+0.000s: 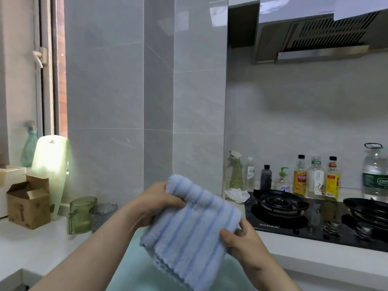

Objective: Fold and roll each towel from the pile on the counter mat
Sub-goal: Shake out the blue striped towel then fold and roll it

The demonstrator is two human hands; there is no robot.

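At the desk's (37,246) back left edge stand an open brown cardboard box (28,204), a green ribbed glass mug (80,215) and a grey glass mug (100,215), with white surface showing between them and the front edge. The left hand (159,204) curls its fingers round the rolled top left corner of the pale blue striped towel (189,232). The towel is held in the air above the teal counter mat (130,269), its lower part hanging. The right hand (241,240) pinches the towel's right edge between thumb and fingers. Right of it, a black gas hob (315,215) fills the desk, with bottles along its back edge.
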